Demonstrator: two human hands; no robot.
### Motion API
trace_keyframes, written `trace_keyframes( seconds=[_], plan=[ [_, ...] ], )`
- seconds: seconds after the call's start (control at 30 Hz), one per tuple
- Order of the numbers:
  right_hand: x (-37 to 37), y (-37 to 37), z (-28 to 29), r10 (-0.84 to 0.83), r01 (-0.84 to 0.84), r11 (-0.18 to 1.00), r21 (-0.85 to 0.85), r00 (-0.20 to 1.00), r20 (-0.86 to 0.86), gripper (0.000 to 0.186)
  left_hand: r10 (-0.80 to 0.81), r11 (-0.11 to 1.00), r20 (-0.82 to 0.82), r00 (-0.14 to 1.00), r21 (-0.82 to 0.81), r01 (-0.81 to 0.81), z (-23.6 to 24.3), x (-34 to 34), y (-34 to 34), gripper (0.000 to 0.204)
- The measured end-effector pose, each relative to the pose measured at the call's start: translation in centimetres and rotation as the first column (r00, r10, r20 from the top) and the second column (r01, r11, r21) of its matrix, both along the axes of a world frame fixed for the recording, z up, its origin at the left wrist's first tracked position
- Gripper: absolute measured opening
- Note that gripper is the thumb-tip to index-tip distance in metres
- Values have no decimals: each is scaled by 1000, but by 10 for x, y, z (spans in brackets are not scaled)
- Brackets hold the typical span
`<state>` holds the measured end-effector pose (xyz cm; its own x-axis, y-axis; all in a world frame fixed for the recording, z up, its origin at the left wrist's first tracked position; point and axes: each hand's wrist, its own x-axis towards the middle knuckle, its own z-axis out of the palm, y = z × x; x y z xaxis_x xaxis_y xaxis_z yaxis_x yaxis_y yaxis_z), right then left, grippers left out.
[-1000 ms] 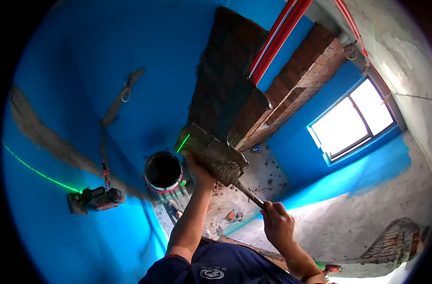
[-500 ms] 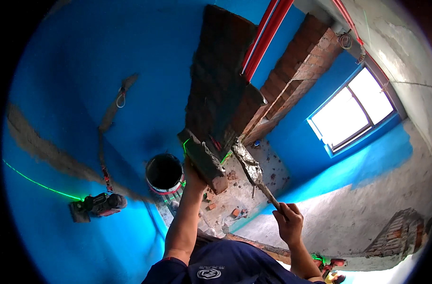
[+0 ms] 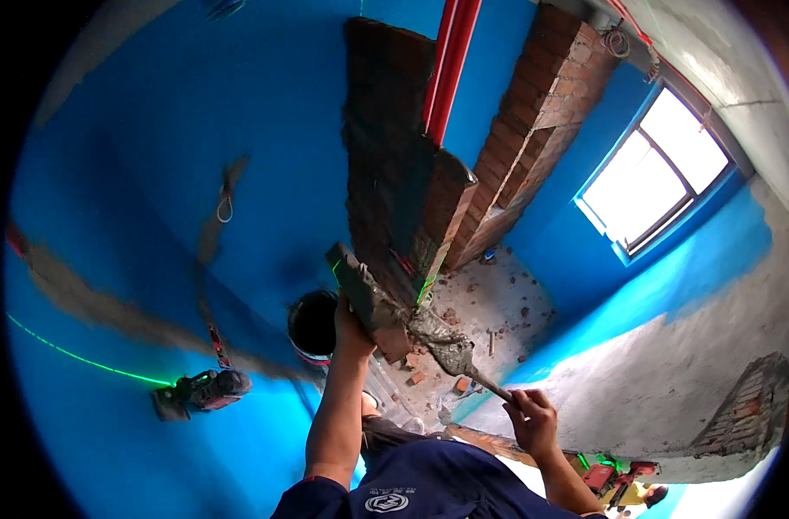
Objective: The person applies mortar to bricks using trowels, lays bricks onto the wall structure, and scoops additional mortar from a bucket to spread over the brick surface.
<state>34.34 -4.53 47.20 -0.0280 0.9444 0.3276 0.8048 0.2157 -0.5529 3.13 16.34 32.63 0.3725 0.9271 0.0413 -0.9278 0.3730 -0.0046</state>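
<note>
My left hand [image 3: 351, 330] is wrapped round a long brick [image 3: 358, 290], held up and tilted in front of me. Grey mortar covers much of the brick's upper side, and a green laser line crosses its far end. In my right hand [image 3: 534, 424] is the handle of a trowel [image 3: 490, 384], gripped near its end. Wet mortar [image 3: 445, 342] coats the trowel blade. The blade meets or nearly meets the near right end of the brick; exact contact I cannot tell. Below the brick, to the left, stands a dark bucket [image 3: 311, 355].
A partly built brick wall [image 3: 451, 203] rises ahead, beside red pipes [image 3: 451, 73]. A brick column [image 3: 533, 130] stands farther right, near a window [image 3: 654, 173]. Rubble lies on the floor [image 3: 507, 298]. A laser level [image 3: 206, 391] is at the left by the blue wall [image 3: 135, 233].
The trowel blade has moved down and closer to the brick's near end, with its mortar now against or beside it. My view has shifted slightly; both hands keep their hold.
</note>
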Motion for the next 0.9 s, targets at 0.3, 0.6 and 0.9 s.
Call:
trace_keyframes(
  seconds=[0.3,0.6,0.9],
  plan=[
    [-42,50,3,82,-127,988,-93,918,-389,26,-382,918,39,923,-103,384,37,29,-38,47],
    [-35,32,-58,88,-110,991,-81,968,-237,25,-426,905,31,904,-3,426,53,21,-42,49],
    [-15,17,-41,-75,17,992,-124,872,-483,34,-410,912,80,909,70,405,74,43,-40,58]
  ],
)
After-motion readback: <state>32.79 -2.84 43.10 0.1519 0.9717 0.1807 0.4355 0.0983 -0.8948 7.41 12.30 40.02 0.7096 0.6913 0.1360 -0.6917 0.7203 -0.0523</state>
